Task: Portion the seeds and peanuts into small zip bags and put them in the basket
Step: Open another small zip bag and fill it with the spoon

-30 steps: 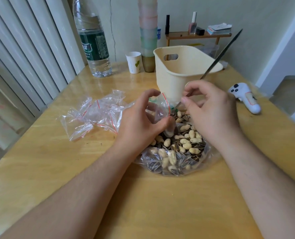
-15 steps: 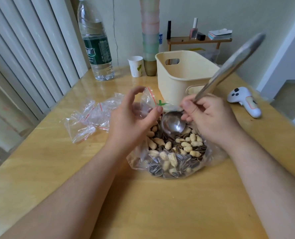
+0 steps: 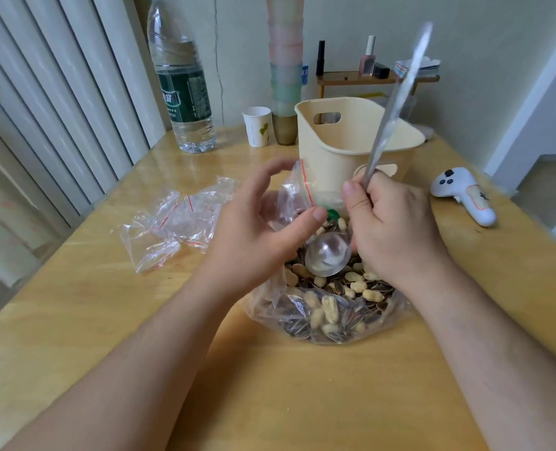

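A big clear bag of peanuts and sunflower seeds [image 3: 332, 307] lies open on the wooden table [image 3: 270, 385]. My left hand [image 3: 257, 236] holds a small clear zip bag [image 3: 294, 196] with a red strip, its mouth held open between thumb and fingers just above the big bag. My right hand [image 3: 390, 222] grips the handle of a metal spoon [image 3: 328, 253]. The spoon's bowl looks empty and rests on the nuts, with the handle pointing steeply up. The cream basket [image 3: 335, 148] stands right behind both hands.
Several empty zip bags [image 3: 175, 226] lie to the left. A water bottle [image 3: 185, 92], a paper cup [image 3: 257, 125] and a stack of coloured cups [image 3: 285, 76] stand at the back. A white controller [image 3: 465, 195] lies at the right. A small shelf [image 3: 377, 78] is behind the basket.
The spoon came out from behind my hands, its bowl lowered onto the nuts and the handle swung more upright. My left hand lifted and spread the small bag's mouth.
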A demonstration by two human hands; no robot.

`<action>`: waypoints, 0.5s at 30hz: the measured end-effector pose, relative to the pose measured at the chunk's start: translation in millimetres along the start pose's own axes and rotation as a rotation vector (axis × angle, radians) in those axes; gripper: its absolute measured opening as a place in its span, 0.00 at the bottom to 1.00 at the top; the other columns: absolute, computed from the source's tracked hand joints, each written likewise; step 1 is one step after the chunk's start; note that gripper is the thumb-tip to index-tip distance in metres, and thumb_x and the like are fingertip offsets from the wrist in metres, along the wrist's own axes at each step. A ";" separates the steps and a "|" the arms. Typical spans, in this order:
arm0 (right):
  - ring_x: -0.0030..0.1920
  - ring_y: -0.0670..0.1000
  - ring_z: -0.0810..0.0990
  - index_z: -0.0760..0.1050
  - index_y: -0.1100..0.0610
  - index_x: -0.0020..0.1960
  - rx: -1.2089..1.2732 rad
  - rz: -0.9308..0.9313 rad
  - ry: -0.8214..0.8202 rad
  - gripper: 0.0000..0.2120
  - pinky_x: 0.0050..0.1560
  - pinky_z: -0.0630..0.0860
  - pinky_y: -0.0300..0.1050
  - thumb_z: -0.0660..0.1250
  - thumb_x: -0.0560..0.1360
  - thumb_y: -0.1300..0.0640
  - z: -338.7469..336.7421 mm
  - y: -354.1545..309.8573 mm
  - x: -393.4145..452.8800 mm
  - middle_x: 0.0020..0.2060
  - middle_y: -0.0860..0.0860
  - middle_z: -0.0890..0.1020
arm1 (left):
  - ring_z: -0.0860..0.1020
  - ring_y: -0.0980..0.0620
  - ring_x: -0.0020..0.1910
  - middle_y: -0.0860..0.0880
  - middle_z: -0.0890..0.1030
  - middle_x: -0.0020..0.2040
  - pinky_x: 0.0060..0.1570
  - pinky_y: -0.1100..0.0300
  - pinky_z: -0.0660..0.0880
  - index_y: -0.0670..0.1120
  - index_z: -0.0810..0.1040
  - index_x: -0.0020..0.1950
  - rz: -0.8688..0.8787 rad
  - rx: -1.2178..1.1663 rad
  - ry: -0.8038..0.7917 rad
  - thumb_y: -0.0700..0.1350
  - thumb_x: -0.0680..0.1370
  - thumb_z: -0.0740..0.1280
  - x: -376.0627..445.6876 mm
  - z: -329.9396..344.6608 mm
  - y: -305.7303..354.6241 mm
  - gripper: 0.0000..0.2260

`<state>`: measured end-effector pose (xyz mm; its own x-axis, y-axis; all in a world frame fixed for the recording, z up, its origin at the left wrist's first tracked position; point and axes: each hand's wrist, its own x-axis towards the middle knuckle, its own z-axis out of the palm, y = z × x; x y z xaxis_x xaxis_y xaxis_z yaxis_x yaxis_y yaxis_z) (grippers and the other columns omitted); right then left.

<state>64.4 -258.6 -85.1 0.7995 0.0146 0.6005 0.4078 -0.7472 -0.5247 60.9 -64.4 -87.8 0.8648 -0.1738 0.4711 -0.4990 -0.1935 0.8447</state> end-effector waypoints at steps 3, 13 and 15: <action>0.36 0.54 0.72 0.70 0.53 0.41 -0.088 -0.031 -0.055 0.14 0.34 0.58 0.47 0.60 0.85 0.51 0.7 -8.1 -1.7 0.33 0.46 0.74 | 0.79 0.60 0.31 0.61 0.80 0.32 0.37 0.48 0.83 0.59 0.72 0.67 -0.098 0.183 0.045 0.53 0.76 0.78 3.9 -5.4 -8.1 0.23; 0.39 0.54 0.73 0.74 0.54 0.45 -0.104 -0.060 -0.081 0.12 0.40 0.64 0.45 0.60 0.85 0.52 6.5 -11.1 -6.8 0.39 0.50 0.77 | 0.87 0.43 0.43 0.45 0.85 0.45 0.39 0.40 0.85 0.62 0.74 0.67 -0.466 0.205 -0.086 0.57 0.74 0.78 9.5 -25.1 -13.1 0.24; 0.39 0.53 0.73 0.78 0.57 0.48 -0.076 -0.054 -0.067 0.12 0.40 0.62 0.44 0.61 0.85 0.53 9.4 -10.9 -8.4 0.38 0.48 0.77 | 0.87 0.43 0.44 0.43 0.85 0.47 0.39 0.40 0.86 0.62 0.74 0.68 -0.488 0.142 -0.105 0.56 0.75 0.78 9.2 -26.0 -8.7 0.24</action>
<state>57.4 -244.4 -90.1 0.8059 0.0990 0.5836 0.4186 -0.7924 -0.4437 74.7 -39.2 -84.2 0.9921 -0.1255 -0.0038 -0.0476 -0.4042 0.9134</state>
